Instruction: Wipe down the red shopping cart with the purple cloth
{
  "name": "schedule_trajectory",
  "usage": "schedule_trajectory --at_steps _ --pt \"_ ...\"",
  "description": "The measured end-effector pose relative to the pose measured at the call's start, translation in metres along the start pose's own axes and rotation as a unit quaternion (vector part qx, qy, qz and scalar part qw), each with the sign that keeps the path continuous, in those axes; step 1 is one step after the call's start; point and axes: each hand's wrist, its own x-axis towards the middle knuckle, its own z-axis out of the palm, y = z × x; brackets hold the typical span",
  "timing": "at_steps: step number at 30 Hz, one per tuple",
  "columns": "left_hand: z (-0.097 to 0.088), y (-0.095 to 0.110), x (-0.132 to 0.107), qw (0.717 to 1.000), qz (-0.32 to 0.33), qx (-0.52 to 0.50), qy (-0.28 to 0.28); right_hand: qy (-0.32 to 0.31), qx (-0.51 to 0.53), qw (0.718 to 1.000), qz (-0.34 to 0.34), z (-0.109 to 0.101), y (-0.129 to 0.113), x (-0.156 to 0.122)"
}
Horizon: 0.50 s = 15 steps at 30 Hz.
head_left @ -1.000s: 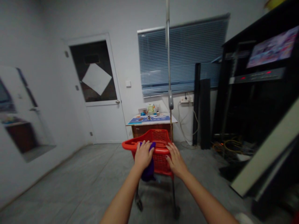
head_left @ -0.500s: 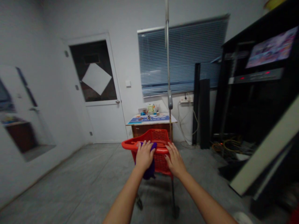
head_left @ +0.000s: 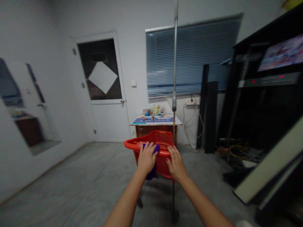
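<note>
Shopping cart [head_left: 163, 164], one, red plastic with mesh walls, standing on the floor just ahead of the wearer. Two wheels in view, the right one [head_left: 175, 217] clearer. One purple cloth [head_left: 152, 172], draped over the cart's rear rail [head_left: 163, 153] and hanging down outside. Two hands: left hand [head_left: 146, 160] atop cloth and rail, fingers slightly spread, thumb off to the right; right hand [head_left: 177, 164] on the rail's right end, fingers nearly together, thumb apart and lower. Gripping or merely resting: cannot tell for either.

Compared with half a second ago, door, blinds and desk all farther right in view, screen now cut by the right edge; hands and cart almost unmoved in view.

Underneath, gray concrete floor [head_left: 94, 192] with seam lines. Beyond the cart, one desk [head_left: 155, 129] with brown front, small items on top. One white door [head_left: 107, 123] bearing one tilted paper sheet [head_left: 103, 78]; one wall switch [head_left: 133, 83]; one set of blue-gray blinds [head_left: 161, 56], crossed by one metal pole [head_left: 175, 60]. At right, two dark upright panels [head_left: 211, 116], one lit screen [head_left: 282, 53], tangled cables [head_left: 236, 153]. At left, one mirror [head_left: 35, 104].
</note>
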Motion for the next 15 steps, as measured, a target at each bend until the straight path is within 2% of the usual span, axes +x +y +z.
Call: schedule_trajectory --at_steps 4,9,12,15 --pt "0.003 -0.003 -0.003 0.998 -0.053 -0.003 0.024 0.021 0.005 1.000 -0.007 0.010 -0.012 -0.002" --pt "0.007 0.006 -0.010 0.999 -0.003 -0.031 0.021 0.015 0.009 1.000 -0.016 0.016 -0.025 -0.002" --pt "0.005 -0.007 -0.012 0.999 0.004 -0.041 0.011 -0.015 0.014 0.999 -0.029 0.013 -0.025 0.000" --pt "0.006 -0.026 -0.014 0.998 -0.026 -0.047 0.019 -0.021 0.014 0.999 -0.024 0.013 -0.027 0.001"
